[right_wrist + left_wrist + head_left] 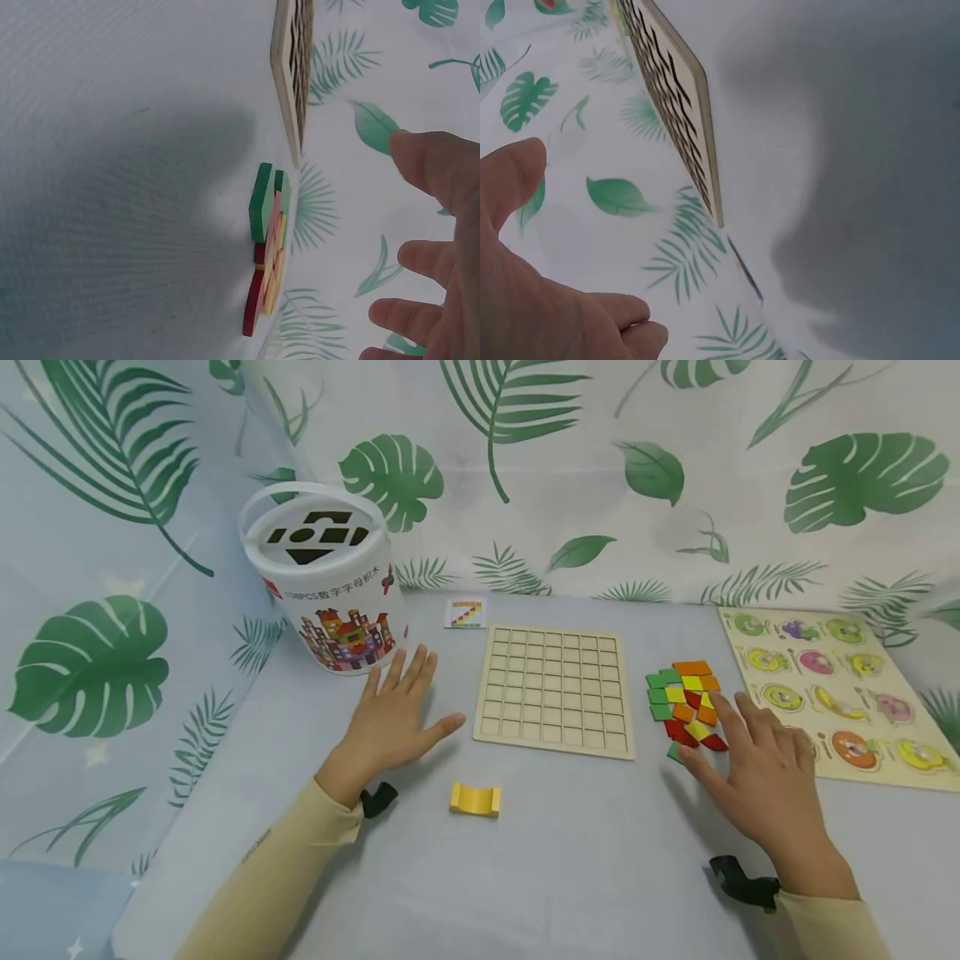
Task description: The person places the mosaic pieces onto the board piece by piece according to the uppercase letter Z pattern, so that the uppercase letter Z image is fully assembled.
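Observation:
My left hand (396, 714) is spread with straight fingers over the table, in front of the white bucket (330, 585) and left of the wooden grid board (553, 692). It holds nothing. On the right, my right hand (765, 768) hovers with relaxed, slightly bent fingers beside a cluster of small coloured tiles (682, 714) in green, yellow, orange and red. Nothing is in its grasp. The right wrist view shows the tiles (266, 247) lying flat beyond the fingers. In the left wrist view the grid board (682, 112) lies past the thumb.
A yellow curved block (475, 800) lies in front of the board. A small picture card (466, 612) lies behind it, near the bucket. At the far right is a wooden fruit puzzle board (817, 689), partly behind the right hand. A leaf-patterned cloth (525, 485) hangs at the back.

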`<action>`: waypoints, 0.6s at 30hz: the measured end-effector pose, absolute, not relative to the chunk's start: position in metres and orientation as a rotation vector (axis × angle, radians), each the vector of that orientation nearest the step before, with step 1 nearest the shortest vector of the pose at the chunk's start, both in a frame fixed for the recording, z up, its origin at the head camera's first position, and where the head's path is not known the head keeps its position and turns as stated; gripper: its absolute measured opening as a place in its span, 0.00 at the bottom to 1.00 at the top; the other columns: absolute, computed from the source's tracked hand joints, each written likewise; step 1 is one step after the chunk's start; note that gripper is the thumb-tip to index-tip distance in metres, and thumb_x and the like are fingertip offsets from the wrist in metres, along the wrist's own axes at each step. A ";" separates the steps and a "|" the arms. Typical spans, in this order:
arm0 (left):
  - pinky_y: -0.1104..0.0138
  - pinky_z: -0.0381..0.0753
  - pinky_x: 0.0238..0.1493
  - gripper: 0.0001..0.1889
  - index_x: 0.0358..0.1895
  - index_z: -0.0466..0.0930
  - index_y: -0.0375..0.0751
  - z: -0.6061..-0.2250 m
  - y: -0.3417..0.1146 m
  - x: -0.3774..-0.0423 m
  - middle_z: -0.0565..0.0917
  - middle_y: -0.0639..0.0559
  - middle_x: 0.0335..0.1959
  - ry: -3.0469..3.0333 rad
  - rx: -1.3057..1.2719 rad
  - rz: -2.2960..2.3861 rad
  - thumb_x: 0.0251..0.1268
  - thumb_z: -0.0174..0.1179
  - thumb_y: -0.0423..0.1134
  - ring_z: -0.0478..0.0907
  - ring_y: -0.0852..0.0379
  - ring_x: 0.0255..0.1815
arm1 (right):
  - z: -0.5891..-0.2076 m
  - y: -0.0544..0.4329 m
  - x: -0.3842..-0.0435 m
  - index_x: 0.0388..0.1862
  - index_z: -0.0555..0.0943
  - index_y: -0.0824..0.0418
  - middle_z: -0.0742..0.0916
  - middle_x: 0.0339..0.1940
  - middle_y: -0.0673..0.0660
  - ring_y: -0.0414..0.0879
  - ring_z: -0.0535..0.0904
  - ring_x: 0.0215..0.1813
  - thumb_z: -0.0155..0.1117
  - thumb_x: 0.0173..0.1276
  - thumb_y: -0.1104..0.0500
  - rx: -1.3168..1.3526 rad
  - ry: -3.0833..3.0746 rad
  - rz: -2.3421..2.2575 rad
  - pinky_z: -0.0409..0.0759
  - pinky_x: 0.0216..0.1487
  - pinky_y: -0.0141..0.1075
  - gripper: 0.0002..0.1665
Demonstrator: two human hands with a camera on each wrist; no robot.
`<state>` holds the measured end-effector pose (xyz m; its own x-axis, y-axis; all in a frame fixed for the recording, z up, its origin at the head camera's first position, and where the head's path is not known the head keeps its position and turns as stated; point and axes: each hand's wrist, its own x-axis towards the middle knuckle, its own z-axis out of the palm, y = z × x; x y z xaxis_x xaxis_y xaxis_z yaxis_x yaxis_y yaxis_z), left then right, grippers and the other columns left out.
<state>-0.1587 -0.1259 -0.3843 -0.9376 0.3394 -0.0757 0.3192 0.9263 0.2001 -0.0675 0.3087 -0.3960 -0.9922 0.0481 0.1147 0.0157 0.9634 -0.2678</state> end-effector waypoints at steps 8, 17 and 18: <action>0.41 0.35 0.87 0.54 0.86 0.34 0.45 -0.382 -0.107 -0.173 0.36 0.50 0.88 2.862 0.582 0.340 0.73 0.42 0.76 0.34 0.43 0.89 | -0.401 0.312 -0.070 0.87 0.50 0.55 0.58 0.83 0.74 0.78 0.52 0.78 0.64 0.71 0.34 -0.028 -2.990 0.431 0.34 0.79 0.75 0.57; 0.41 0.38 0.87 0.55 0.86 0.33 0.43 -0.381 -0.081 -0.181 0.38 0.49 0.88 2.738 0.646 0.317 0.72 0.45 0.75 0.36 0.43 0.89 | -0.402 0.316 -0.072 0.86 0.52 0.56 0.60 0.82 0.74 0.78 0.54 0.77 0.65 0.72 0.35 -0.024 -2.992 0.445 0.38 0.78 0.76 0.55; 0.42 0.39 0.87 0.55 0.86 0.33 0.43 -0.383 -0.079 -0.182 0.38 0.49 0.88 2.727 0.654 0.296 0.72 0.45 0.76 0.37 0.43 0.89 | -0.402 0.316 -0.073 0.86 0.52 0.56 0.60 0.82 0.74 0.78 0.54 0.76 0.65 0.71 0.36 -0.027 -2.995 0.444 0.38 0.78 0.76 0.55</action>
